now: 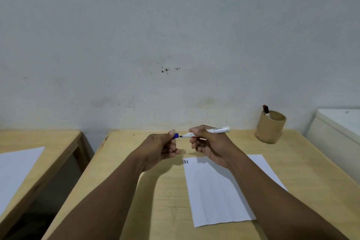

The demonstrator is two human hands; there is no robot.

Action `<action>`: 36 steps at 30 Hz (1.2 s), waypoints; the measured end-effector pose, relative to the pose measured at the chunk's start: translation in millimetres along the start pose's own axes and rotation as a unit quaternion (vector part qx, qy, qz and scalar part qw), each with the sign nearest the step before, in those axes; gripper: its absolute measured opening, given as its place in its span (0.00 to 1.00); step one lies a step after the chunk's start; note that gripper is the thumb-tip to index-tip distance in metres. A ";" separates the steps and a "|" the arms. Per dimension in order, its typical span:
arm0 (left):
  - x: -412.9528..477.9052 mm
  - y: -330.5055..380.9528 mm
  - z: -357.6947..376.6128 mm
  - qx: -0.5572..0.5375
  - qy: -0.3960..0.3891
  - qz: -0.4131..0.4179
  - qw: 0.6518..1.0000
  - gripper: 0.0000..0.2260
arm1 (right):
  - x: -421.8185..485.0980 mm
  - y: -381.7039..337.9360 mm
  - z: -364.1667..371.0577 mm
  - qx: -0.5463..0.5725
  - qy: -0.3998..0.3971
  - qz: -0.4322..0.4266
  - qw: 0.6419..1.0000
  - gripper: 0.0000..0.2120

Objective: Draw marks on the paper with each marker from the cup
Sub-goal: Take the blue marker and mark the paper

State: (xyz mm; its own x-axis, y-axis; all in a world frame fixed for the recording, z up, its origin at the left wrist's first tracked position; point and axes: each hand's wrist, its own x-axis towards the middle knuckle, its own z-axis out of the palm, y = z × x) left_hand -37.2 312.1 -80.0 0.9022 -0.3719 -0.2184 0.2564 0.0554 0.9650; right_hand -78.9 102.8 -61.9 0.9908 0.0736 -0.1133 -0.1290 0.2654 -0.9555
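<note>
My right hand (209, 145) grips a white marker (216, 130) held level above the table, its dark tip pointing left. My left hand (160, 148) pinches the blue cap (176, 135) just off that tip, a small gap between them. Below the hands lies a white sheet of paper (214, 193) with two short dark strokes (186, 161) at its top left corner. A tan cup (269, 127) stands at the back right of the table, holding a marker with a red cap (266, 110).
The wooden table (161, 200) meets a grey wall at its far edge. A second wooden table (48, 154) with another white sheet (15, 169) stands to the left across a gap. A white cabinet (339, 134) sits at the right.
</note>
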 end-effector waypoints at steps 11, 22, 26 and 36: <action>13.9 -21.1 -0.7 0.514 0.040 0.088 0.852 0.07 | 4.5 38.9 -19.5 -0.147 0.086 -0.002 0.985 0.09; 31.9 -19.5 3.4 0.593 -0.009 0.046 0.804 0.07 | 10.6 62.7 -13.3 -0.175 0.105 -0.015 0.979 0.06; 31.3 -18.3 2.0 0.568 -0.001 0.040 0.822 0.09 | 12.0 66.1 -13.7 -0.202 0.105 -0.027 0.973 0.06; 28.9 -26.8 2.3 0.547 0.039 0.041 0.835 0.09 | 9.7 52.8 -15.5 -0.132 0.149 0.004 0.980 0.05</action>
State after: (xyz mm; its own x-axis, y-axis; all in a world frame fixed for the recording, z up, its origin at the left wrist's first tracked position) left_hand -18.8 297.8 -111.9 0.9322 -0.3440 -0.1121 -0.2392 -0.8184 0.5225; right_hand -75.5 102.6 -117.7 0.9626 -0.2205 -0.1575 -0.1604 0.0049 -0.9870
